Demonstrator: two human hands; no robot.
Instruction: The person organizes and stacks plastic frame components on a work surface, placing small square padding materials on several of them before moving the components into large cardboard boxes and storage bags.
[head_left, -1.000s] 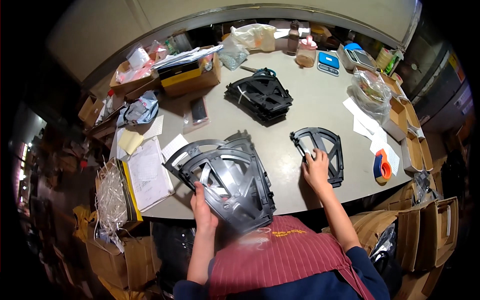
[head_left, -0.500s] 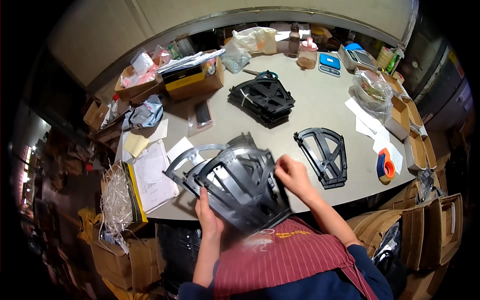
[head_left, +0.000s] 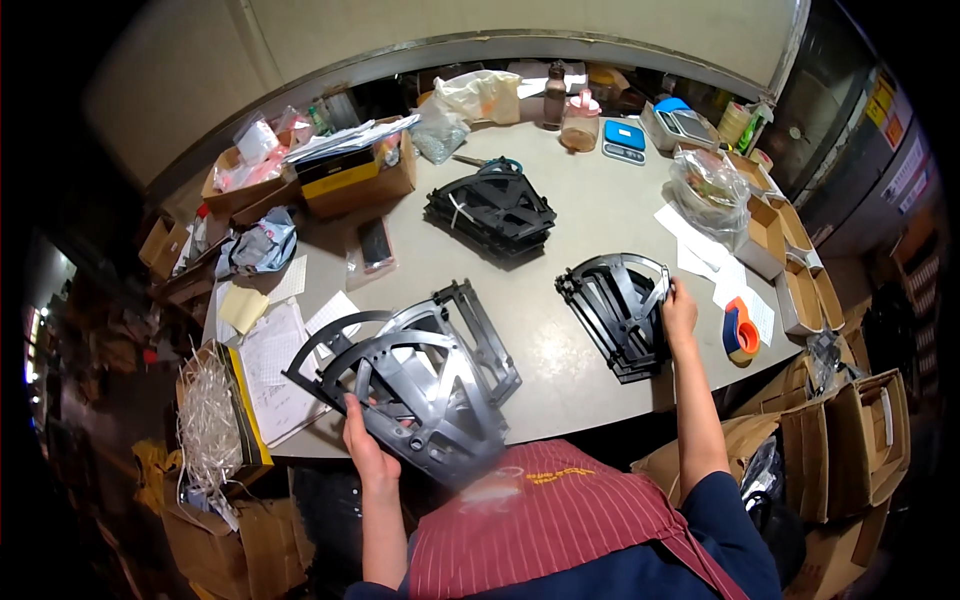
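Observation:
Several black fan-shaped plastic frames [head_left: 440, 350] rest fanned out and tilted over the table's near edge, gripped at their lower left by my left hand [head_left: 372, 450]. Part of that hand's fingers is hidden behind them. Farther right, my right hand [head_left: 681, 315] is closed on the right edge of another black fan-shaped frame [head_left: 622, 315], which lies over a like frame on the table. A pile of such frames [head_left: 492, 212], with a white tie on it, lies at the middle back.
On the table [head_left: 560, 400], papers [head_left: 275, 365] lie left, with a bagged dark block [head_left: 375, 245] behind. An orange-and-blue tape roll [head_left: 741, 332] and small cartons [head_left: 768, 235] stand right. Scissors [head_left: 490, 163], bottles and a blue scale [head_left: 625, 138] are at the back.
My right hand has moved right from the held bunch to the frame on the right, where another frame now overlaps it. The left hand still holds the rest, now spread wider.

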